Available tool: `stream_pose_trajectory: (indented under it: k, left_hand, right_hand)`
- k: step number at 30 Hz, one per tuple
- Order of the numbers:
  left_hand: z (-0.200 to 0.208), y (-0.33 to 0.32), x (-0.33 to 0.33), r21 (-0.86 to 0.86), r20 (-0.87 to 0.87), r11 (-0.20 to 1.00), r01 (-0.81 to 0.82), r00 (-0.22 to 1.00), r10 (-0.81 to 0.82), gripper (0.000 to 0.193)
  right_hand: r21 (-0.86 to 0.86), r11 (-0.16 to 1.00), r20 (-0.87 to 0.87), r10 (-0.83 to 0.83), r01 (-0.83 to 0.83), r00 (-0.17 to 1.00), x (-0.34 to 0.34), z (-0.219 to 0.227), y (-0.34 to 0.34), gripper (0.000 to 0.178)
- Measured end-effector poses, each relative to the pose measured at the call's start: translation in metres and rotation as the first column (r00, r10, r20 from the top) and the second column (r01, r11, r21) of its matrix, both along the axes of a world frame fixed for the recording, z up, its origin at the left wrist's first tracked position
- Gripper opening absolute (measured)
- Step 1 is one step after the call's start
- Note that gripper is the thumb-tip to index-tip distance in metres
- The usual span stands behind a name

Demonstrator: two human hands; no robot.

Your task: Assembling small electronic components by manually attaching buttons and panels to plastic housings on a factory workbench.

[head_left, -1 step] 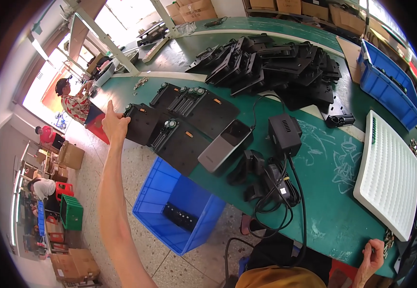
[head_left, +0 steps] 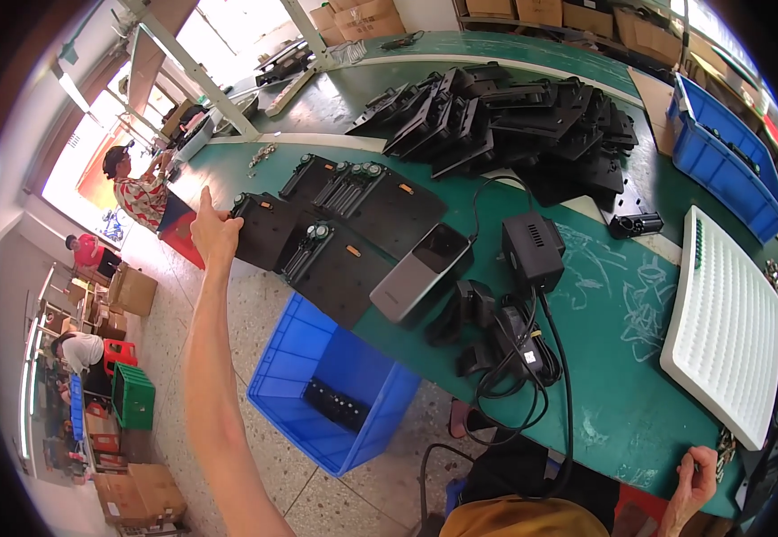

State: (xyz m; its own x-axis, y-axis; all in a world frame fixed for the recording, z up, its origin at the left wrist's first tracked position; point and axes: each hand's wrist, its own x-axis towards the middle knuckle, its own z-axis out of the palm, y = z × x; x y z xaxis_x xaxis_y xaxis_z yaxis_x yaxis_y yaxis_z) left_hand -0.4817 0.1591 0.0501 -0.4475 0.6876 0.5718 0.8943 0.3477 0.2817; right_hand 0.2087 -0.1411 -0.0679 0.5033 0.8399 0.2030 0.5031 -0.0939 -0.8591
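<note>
Two bare hands show in the head view. Your left hand (head_left: pixel 217 234) sits at 9 o'clock from the centre, index finger stretched toward 12, thumb held away from it toward 2. The other fingers are partly hidden, so I cannot tell whether they grip anything.

The nearest flat black plate with small round fittings (head_left: pixel 266 240) lies at 3 o'clock from those fingers, on the green-topped table (head_left: pixel 608 385), its left edge at your thumb; contact is unclear. Its neighbours crowd that outline, so its long axis is hard to read. Your left hand is clearly the nearer one.

At 5 o'clock from it, below the table edge, stands an open blue plastic bin (head_left: pixel 283 362) containing a dark perforated strip (head_left: pixel 337 404).

Your right hand (head_left: pixel 695 479) rests at 4 o'clock from the centre, fingers loosely bent; whether they hold anything, I cannot tell. Small metal parts (head_left: pixel 726 445) lie just beside it, toward 1 or 2 o'clock, and a white ridged tray (head_left: pixel 724 331) at 12.
</note>
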Motion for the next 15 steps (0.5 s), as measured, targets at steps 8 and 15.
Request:
stream_pose_trajectory:
  k: [8,15]
  left_hand:
    - [-0.02,0.017,-0.013,-0.021,-0.037,0.999,0.049,0.998,-0.05,0.086]
    - [-0.034,0.024,-0.019,0.01,-0.081,0.998,0.068,0.994,-0.067,0.082]
  right_hand:
    - [0.003,1.0,0.036,0.014,-0.014,0.999,0.005,-0.006,-0.003,0.008]
    - [-0.007,1.0,0.058,-0.016,0.016,0.998,0.006,-0.004,-0.004,0.009]
